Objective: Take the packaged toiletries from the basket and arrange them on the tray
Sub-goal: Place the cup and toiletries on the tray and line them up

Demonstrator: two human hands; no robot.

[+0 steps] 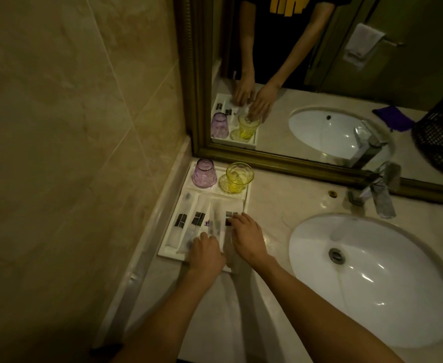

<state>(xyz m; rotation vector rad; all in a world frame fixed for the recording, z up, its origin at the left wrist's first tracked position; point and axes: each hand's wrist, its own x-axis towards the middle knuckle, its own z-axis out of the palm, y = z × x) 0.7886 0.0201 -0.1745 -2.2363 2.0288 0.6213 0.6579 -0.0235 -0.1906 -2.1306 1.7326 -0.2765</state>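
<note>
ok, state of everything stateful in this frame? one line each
purple cup: upside down on the tray
yellow cup: upright, at the tray's back
tray: on the counter, packets laid in a row
toiletry packets: sealed, lying flat
left hand: fingers on the packets
right hand: fingertips pressing the rightmost packet
faucet: no water visible
sink: drain open, basin dry-looking

left hand (206, 254): bare forearm stretched forward, palm down, fingers loosely curled, fingertips pressing down | right hand (247, 238): bare forearm angled in, palm down, fingers spread, just beside left hand, grasping nothing visible
</note>
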